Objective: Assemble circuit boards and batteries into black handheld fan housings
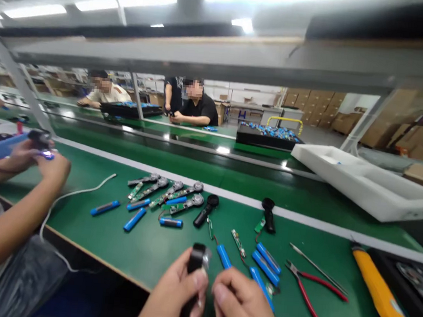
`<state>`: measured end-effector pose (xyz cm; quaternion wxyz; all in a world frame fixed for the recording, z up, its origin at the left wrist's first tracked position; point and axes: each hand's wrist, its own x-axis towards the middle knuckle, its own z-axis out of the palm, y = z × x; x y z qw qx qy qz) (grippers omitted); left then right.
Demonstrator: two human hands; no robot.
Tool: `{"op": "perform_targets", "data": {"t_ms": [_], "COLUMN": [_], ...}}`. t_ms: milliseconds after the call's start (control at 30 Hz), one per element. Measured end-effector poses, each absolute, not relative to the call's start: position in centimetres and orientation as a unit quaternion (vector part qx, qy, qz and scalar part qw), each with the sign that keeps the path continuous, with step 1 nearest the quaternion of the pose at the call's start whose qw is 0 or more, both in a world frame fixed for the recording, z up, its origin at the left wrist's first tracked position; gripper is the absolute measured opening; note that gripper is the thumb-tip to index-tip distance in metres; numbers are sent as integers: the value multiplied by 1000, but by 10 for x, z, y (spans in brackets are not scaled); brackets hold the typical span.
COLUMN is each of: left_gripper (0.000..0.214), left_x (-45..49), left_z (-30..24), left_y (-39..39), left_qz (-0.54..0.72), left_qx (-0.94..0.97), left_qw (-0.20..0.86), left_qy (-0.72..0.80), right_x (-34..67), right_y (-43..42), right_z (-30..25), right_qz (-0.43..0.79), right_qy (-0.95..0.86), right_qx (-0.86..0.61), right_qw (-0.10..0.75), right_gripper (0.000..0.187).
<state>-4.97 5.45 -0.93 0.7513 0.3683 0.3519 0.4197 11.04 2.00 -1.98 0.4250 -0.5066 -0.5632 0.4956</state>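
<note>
My left hand (pixel 170 291) is wrapped round a black handheld casing (pixel 197 258) with a rounded top, held upright at the bench's front edge. Close beside it, my right hand (pixel 247 309) has its fingers curled and pressed together; what they hold, if anything, is hidden. Just beyond my hands lie blue cylindrical batteries (pixel 265 268), some wired to small green circuit boards (pixel 238 243). Two black casings with ring-shaped heads (pixel 206 212) rest farther back. Left of them is a group of grey casings fitted with circuit boards (pixel 170 194), with several loose batteries (pixel 134 219) around it.
Red-handled pliers (pixel 312 293), a thin metal rod (pixel 316 268) and an orange electric screwdriver (pixel 385 295) lie to the right. A white foam tray (pixel 366 183) juts over the far right side. A co-worker's hands (pixel 43 157) work at the left, near a white cable (pixel 77 193).
</note>
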Motion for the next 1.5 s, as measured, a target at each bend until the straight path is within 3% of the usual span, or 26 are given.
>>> {"op": "perform_targets", "data": {"t_ms": [133, 267, 367, 533, 633, 733, 867, 1000, 1100, 1267, 1367, 1433, 1500], "left_gripper": [52, 55, 55, 52, 48, 47, 52, 54, 53, 45, 42, 41, 42], "left_x": [-46, -49, -51, -47, -45, -46, -51, -57, -59, -57, -56, -56, -57], "left_z": [-4, -14, -29, -43, -46, -48, -48, -44, -41, -38, -35, -34, -34], "left_y": [60, 66, 73, 94, 99, 99, 102, 102, 99, 90, 89, 90, 91], "left_qz": [422, 438, 458, 488, 511, 519, 516, 524, 524, 510, 502, 500, 496], "left_qx": [301, 326, 382, 415, 408, 397, 384, 376, 380, 391, 395, 397, 400], "left_qw": [779, 749, 693, 652, 638, 639, 651, 658, 659, 647, 645, 645, 647], "left_qy": [354, 374, 406, 405, 406, 406, 403, 389, 384, 410, 419, 420, 418], "right_x": [117, 120, 122, 116, 106, 104, 115, 118, 114, 110, 110, 112, 118], "right_y": [19, 21, 33, 75, 95, 104, 103, 98, 93, 92, 95, 95, 93], "right_z": [-8, -19, -31, -30, -25, -33, -50, -43, -27, -16, -12, -6, 4], "right_qz": [511, 458, 352, 29, -24, -10, 47, 366, 562, 600, 587, 527, 403], "right_qy": [-515, -559, -656, -746, -732, -746, -734, -570, -416, -397, -446, -526, -622], "right_qx": [-514, -552, -563, -623, -668, -659, -631, -575, -492, -471, -470, -502, -562], "right_qw": [457, 415, 358, 233, 130, 97, 248, 458, 519, 510, 485, 439, 368], "right_gripper": [48, 28, 11, 21, 21, 26, 21, 13, 11, 19, 41, 59, 63]}}
